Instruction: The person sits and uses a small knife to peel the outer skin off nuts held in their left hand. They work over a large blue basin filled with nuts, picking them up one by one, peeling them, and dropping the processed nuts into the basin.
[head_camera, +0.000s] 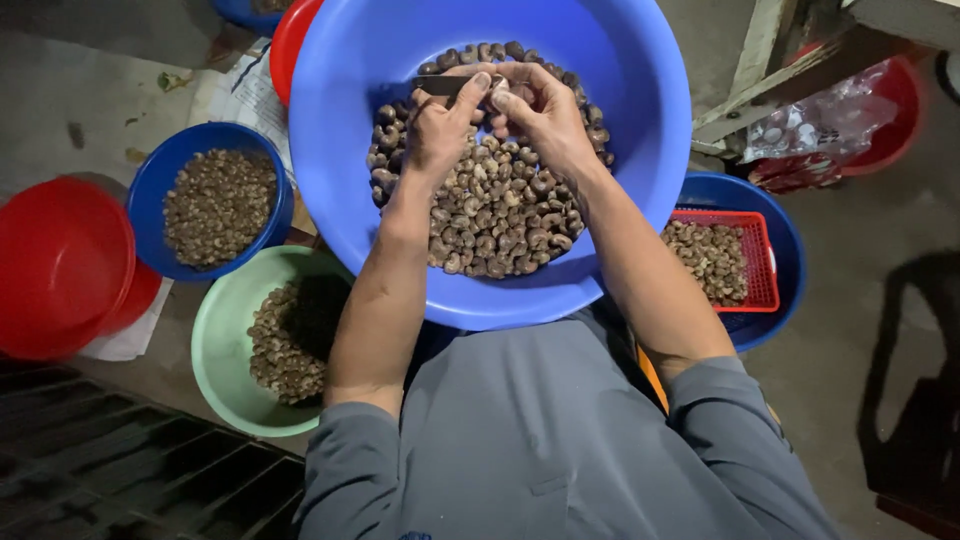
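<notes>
Two bare hands meet over the far side of a large blue basin (330, 120) that rests on the person's lap, heaped with brown cashew nuts (500, 215) in their shells. The left hand (440, 125) grips a small dark blade (443, 85), fingers curled tight around its handle so that only the flat end shows. The right hand (540, 105) pinches a single nut (497, 85) between thumb and fingertips, held against the blade's tip; the nut is mostly hidden by the fingers and hard to make out.

On the floor to the left sit a smaller blue bowl (160, 180) of finer brown pieces, a pale green bowl (215, 340) partly covered by the left forearm, and a red basin (60, 265) whose contents cannot be seen. To the right, a red mesh tray (762, 265) of nuts lies inside another blue basin (785, 240), half hidden behind the right arm. Another red bowl (295, 40) is cut off at the top edge, and a clear plastic bag (820, 120) lies at the upper right.
</notes>
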